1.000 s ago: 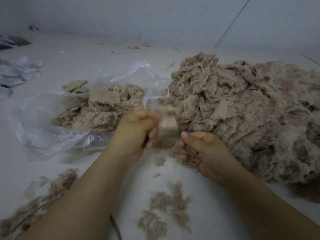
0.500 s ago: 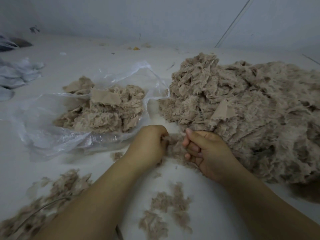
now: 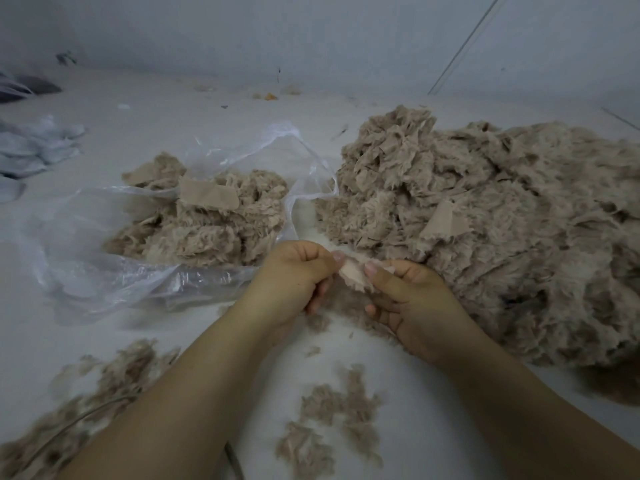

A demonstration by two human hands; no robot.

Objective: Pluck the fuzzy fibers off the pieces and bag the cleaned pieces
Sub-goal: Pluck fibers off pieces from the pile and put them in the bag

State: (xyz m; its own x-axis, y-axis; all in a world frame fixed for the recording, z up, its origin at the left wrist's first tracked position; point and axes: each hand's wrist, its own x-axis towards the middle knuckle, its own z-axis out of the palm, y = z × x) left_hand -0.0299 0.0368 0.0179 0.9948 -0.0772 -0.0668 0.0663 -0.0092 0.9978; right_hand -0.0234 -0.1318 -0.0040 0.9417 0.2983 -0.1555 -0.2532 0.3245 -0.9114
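Note:
A small beige fuzzy piece (image 3: 354, 273) is stretched between both hands at the centre, its pale backing facing up. My left hand (image 3: 294, 275) pinches its left edge and my right hand (image 3: 408, 292) pinches its right edge with thumb on top. A big heap of beige fuzzy pieces (image 3: 502, 216) lies just right of the hands. An open clear plastic bag (image 3: 104, 265) on the left holds a smaller pile of pieces (image 3: 207, 223).
Loose plucked fibers lie on the white surface in front of me (image 3: 332, 424) and at the lower left (image 3: 86, 403). A thin cable (image 3: 232, 459) runs under my left forearm. Grey cloth (image 3: 31, 150) lies at the far left. A wall rises behind.
One second ago the hands held a blurred piece raised. They dropped to the heap's edge, and now hold a piece spread flat between them.

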